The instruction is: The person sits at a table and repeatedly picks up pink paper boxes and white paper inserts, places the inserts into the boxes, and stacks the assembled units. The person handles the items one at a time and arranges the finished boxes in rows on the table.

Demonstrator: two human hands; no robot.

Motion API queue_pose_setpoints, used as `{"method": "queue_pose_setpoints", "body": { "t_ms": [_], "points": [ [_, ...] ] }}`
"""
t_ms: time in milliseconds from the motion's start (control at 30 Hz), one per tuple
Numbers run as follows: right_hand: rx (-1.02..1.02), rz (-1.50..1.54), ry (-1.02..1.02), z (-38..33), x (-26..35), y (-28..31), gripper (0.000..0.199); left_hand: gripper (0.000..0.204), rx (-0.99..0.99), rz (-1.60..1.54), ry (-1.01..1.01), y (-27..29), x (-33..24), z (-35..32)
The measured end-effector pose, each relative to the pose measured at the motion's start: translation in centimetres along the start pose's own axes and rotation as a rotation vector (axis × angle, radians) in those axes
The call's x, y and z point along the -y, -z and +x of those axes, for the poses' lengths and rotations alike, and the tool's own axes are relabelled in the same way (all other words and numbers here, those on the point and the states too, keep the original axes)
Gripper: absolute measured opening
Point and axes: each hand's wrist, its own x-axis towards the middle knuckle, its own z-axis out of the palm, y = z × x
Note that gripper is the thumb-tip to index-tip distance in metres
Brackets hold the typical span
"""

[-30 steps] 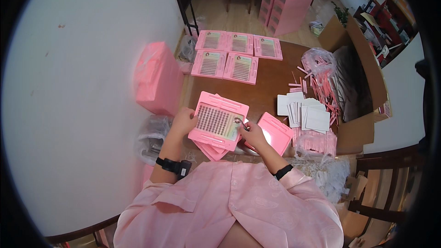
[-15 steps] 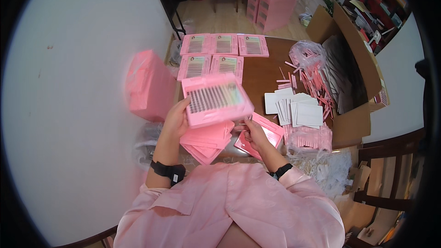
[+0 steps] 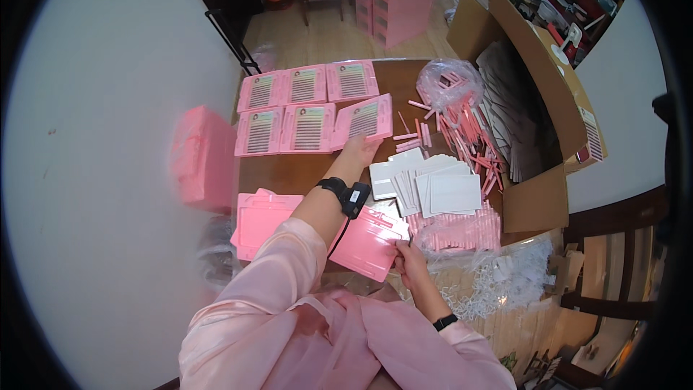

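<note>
My left hand (image 3: pixel 361 149) stretches across the table and grips the near edge of a pink eyelash tray (image 3: pixel 365 121), tilted at the right end of the nearer row. Beside it lie several similar eyelash trays (image 3: pixel 309 128) in two rows, each with dark lash strips and a pale label. My right hand (image 3: pixel 412 263) is closed at the right edge of a glossy pink case (image 3: pixel 372 245), with a thin dark tool showing between its fingers; its kind is unclear. Left of my forearm, a stack of pink cases (image 3: pixel 268 222) is partly covered by my sleeve.
White cards (image 3: pixel 451 191) lie fanned over bagged pink tubes (image 3: pixel 469 227). Loose pink tubes (image 3: pixel 462 126) spill near a clear bag. An open carton (image 3: pixel 538 206) stands on the right, a pink wrapped block (image 3: pixel 206 159) on the left. Pink drawer units (image 3: pixel 404 7) stand beyond the table.
My left hand has carried the eyelash tray away from me, from above the pink stack to the end of the nearer row. My right hand stays by the glossy case. The view has shifted.
</note>
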Motion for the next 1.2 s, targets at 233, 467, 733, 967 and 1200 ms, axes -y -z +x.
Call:
{"method": "queue_pose_setpoints", "body": {
  "t_ms": [233,467,733,967,1200],
  "points": [
    [-0.051,-0.034,-0.037,-2.5,0.8,6.2,0.020,0.034,-0.078,-0.017,-0.174,4.9,2.3,9.1],
    [-0.043,-0.095,-0.014,-1.4,1.0,8.3,0.017,0.044,-0.308,1.215,-0.675,4.4,3.9,1.4],
    [-0.116,0.012,0.054,-1.1,2.1,11.2,0.018,0.104,0.667,2.386,-1.065,-2.9,21.3,-11.1],
    [-0.488,-0.381,0.431,-2.4,4.8,17.2,0.013,0.126,0.481,2.692,-0.895,-3.8,23.3,-9.7],
    [-0.549,-1.203,0.905,-1.1,13.9,16.5,0.070,0.129,0.615,2.706,-0.942,-4.7,20.4,-12.6]
  ]
}}
